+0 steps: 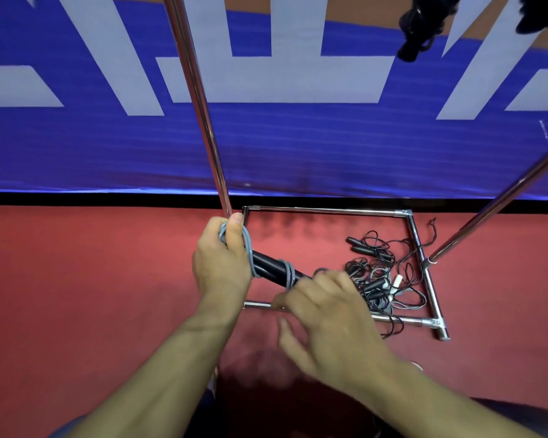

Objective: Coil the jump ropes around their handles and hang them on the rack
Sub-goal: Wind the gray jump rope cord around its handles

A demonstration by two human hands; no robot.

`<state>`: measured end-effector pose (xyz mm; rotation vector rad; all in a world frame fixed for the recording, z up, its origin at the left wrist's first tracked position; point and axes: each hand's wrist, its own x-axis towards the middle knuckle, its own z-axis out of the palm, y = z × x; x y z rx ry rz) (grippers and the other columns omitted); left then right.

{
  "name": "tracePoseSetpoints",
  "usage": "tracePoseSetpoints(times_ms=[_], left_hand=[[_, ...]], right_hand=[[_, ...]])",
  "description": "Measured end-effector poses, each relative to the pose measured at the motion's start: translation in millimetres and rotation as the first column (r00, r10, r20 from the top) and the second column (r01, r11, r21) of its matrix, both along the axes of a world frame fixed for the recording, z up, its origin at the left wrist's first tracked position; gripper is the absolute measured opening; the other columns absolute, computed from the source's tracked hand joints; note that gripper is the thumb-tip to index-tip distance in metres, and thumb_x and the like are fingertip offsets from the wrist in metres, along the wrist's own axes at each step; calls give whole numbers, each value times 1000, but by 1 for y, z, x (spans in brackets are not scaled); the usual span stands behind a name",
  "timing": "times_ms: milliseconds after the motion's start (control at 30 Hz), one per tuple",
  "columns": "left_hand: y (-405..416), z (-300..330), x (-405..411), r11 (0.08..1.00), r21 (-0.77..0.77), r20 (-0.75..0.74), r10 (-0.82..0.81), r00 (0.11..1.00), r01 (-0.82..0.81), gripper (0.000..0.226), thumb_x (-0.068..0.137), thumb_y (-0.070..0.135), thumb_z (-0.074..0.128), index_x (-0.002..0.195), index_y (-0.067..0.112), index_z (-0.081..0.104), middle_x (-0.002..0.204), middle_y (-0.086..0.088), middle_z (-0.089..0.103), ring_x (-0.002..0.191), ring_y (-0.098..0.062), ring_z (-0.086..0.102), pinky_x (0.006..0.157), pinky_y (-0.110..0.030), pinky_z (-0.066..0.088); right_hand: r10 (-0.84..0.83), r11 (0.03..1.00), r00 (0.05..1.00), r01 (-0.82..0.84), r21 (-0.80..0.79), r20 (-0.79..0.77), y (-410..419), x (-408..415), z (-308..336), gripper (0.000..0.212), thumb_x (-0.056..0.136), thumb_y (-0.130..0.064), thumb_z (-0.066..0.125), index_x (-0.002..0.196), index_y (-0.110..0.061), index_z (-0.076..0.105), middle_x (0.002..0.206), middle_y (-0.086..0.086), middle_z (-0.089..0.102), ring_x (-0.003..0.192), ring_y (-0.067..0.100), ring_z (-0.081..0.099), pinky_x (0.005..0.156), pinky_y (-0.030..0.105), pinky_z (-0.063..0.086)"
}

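My left hand (223, 263) grips the black handles (271, 268) with grey rope (287, 273) looped round them and my thumb. My right hand (326, 308) is blurred; I cannot tell its grip. More ropes (380, 273) lie tangled inside the rack base's (329, 210) right corner.

Left hand (223, 263): fist, thumb up, fingers (203, 248) curled in a grip, forearm reaching forward.
Right hand (329, 314): blurred, palm down, fingers (293, 339) loosely spread, curled.
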<state>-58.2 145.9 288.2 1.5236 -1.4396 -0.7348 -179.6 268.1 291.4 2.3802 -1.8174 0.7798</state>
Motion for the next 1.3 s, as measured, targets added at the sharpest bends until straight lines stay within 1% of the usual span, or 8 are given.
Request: tracePoseSetpoints(times_ms=[233, 367, 433, 600, 767, 1000, 1133, 1300], left_hand=[[-10, 3, 6, 987, 135, -214, 120, 969, -92, 38, 98, 50, 49, 68, 26, 52, 59, 5, 53, 59, -27, 59, 51, -45, 59], [1, 8, -8, 948, 317, -382, 104, 918, 24, 36, 104, 36, 49, 77, 13, 54, 67, -8, 55, 57, -22, 60, 39, -26, 50], [7, 6, -12, 937, 342, -399, 73, 914, 75, 37, 104, 37, 49, 77, 12, 54, 72, -11, 56, 60, -24, 63, 41, -26, 51], [6, 4, -10, 901, 414, -469, 89, 879, 130, 37, 104, 40, 46, 83, 12, 55, 78, -15, 62, 55, -24, 66, 43, -25, 51], [7, 5, -8, 883, 445, -491, 101, 865, 150, 37, 105, 42, 45, 89, 10, 56, 80, -16, 65, 51, -22, 66, 43, -25, 50], [18, 12, -14, 897, 391, -557, 52, 829, 207, 30, 106, 35, 42, 105, 11, 60, 84, -11, 64, 51, -14, 67, 45, -23, 51], [23, 11, -18, 910, 342, -570, 3, 822, 233, 26, 108, 26, 39, 100, 20, 63, 96, -11, 60, 58, -13, 68, 52, -26, 56], [33, 9, -25, 897, 329, -579, -56, 813, 296, 30, 108, 18, 35, 93, 13, 60, 85, -15, 60, 59, -14, 69, 53, -28, 57]], right_hand=[[-261, 918, 858, 78, 390, 442, 6, 13, -4, 19, 98, -26, 51, 98, -38, 37, 78, -9, 59, 63, 15, 57, 64, 37, 47], [-692, 695, -36, -304, 652, 721, -10, 17, -8, 16, 101, -9, 52, 104, -19, 40, 81, 10, 63, 57, 21, 61, 50, 33, 51], [-698, 683, 6, -291, 670, 716, -18, 10, -9, 10, 102, -8, 48, 106, -12, 56, 79, 8, 62, 60, 15, 60, 50, 29, 50], [-487, 831, 666, 154, 534, 566, -16, -6, -17, 34, 100, -38, 44, 69, -38, 57, 60, -13, 50, 64, 5, 47, 67, 26, 35], [-345, 893, 775, 96, 440, 530, -13, -12, -13, 44, 89, -74, 13, 77, -66, 55, 82, -21, 52, 93, 7, 44, 87, 15, 28], [-381, 913, 591, 118, 391, 711, -22, -15, -18, 41, 90, -59, 46, 77, -31, 73, 76, -25, 68, 83, -1, 62, 81, 16, 43], [-423, 885, 175, -128, 447, 889, -28, -9, -13, 25, 87, -39, 56, 92, -14, 59, 79, 12, 70, 62, 20, 59, 81, 56, 52], [-458, 880, -249, -266, 394, 853, -34, -12, -10, 37, 87, -37, 62, 109, -7, 64, 57, -1, 34, 48, 10, 34, 63, 33, 43]])
